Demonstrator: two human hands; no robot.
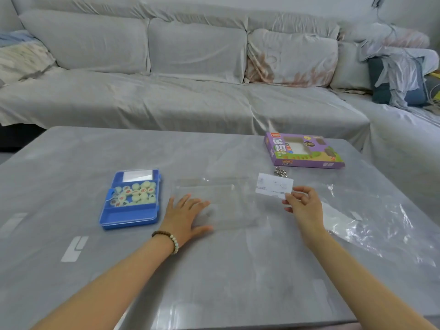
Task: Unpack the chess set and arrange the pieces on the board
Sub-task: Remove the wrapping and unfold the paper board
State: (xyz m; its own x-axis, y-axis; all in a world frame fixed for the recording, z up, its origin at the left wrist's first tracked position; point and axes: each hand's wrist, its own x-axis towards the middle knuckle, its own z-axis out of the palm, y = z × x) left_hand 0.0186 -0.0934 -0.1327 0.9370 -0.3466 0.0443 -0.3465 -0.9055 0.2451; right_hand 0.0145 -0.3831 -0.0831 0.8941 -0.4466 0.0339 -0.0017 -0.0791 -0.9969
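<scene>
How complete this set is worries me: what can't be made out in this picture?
Head view, pieces in the blue case: markings too small and blurred; they overlap, so no count.
Print on the white card pinched by the right hand: blurred.
The clear plastic under the left hand: see-through, edges faint, any board lines unreadable.
The small metal item behind the card: partly hidden by it.
</scene>
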